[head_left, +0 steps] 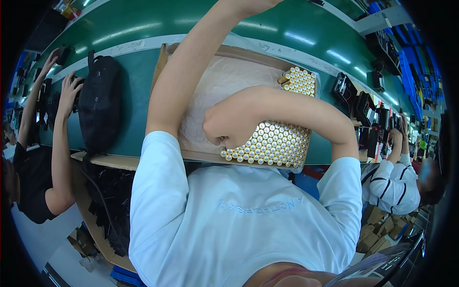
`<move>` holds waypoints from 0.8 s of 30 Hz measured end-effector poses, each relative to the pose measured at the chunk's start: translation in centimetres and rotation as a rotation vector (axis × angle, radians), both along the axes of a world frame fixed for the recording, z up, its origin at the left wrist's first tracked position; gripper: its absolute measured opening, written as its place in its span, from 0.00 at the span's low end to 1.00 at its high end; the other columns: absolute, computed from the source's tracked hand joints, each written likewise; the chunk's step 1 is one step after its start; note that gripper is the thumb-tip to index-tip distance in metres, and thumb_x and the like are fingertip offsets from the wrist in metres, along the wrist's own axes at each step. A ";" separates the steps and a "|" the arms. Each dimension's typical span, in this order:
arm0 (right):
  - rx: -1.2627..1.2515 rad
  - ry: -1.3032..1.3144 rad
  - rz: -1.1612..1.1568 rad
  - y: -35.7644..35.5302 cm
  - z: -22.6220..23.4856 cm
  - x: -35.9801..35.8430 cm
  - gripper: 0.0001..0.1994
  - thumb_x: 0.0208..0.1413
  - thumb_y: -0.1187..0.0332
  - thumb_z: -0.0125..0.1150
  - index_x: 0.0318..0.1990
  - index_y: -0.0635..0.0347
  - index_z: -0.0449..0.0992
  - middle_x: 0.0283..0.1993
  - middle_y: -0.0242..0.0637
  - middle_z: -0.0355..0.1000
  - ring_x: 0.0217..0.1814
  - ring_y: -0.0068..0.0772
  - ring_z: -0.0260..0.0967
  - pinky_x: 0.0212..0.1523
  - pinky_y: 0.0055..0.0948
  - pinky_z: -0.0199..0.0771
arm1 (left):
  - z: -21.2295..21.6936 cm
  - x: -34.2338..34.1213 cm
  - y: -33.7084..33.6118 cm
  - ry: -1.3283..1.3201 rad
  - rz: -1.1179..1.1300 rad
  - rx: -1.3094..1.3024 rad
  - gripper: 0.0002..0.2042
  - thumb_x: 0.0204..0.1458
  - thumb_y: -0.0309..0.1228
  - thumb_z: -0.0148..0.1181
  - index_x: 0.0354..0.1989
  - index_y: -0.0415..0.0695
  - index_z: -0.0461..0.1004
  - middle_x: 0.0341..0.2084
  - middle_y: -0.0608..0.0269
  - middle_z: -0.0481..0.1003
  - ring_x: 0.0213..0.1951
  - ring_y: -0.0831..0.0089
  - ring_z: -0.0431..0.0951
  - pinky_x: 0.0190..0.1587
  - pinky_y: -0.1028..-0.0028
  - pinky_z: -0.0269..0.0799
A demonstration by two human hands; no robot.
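Observation:
A shallow cardboard box stands on the bench in front of me, lined with pale, wrinkled sheeting. Upright cylindrical batteries with yellowish rims and silver ends pack its right part; a smaller group sits in the far right corner. My right hand is over the middle of the box, fingers curled closed beside the near batteries; whatever they grip is hidden. My left arm stretches across the box, and my left hand is at the upper edge of the picture with its fingers cut off.
On the green bench, a black bag lies left of the box. Black devices stand to the right. Co-workers sit on both sides, a co-worker's hand reaching near the bag. A carton of black parts is at lower left.

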State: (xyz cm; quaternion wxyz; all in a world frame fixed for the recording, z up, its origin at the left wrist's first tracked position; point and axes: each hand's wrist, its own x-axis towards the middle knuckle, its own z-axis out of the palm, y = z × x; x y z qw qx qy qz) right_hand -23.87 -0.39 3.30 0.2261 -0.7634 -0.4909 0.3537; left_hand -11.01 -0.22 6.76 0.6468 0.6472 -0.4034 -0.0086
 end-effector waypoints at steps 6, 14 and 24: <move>-0.013 0.045 0.000 -0.5 0.4 0.0 0.08 0.47 0.75 0.52 0.23 0.70 0.76 0.21 0.46 0.72 0.20 0.45 0.57 0.27 0.40 0.66 | -0.6 0.0 0.3 -0.003 0.064 0.088 0.07 0.48 0.27 0.68 0.26 0.43 0.73 0.21 0.72 0.72 0.21 0.82 0.65 0.26 0.81 0.63; -0.050 -0.101 -0.084 -1.5 -0.7 -0.4 0.08 0.48 0.73 0.54 0.25 0.70 0.77 0.23 0.46 0.73 0.23 0.48 0.63 0.28 0.41 0.69 | -0.2 0.1 -1.9 -0.042 0.065 0.146 0.08 0.48 0.28 0.68 0.25 0.44 0.73 0.21 0.73 0.73 0.21 0.82 0.65 0.26 0.81 0.64; 0.212 -0.420 -0.495 -6.3 3.9 -0.5 0.08 0.47 0.77 0.56 0.36 0.62 0.78 0.34 0.41 0.76 0.31 0.46 0.70 0.35 0.40 0.73 | 0.5 0.9 -2.6 0.576 -0.503 0.051 0.06 0.56 0.30 0.62 0.36 0.43 0.72 0.20 0.69 0.69 0.19 0.82 0.63 0.22 0.82 0.58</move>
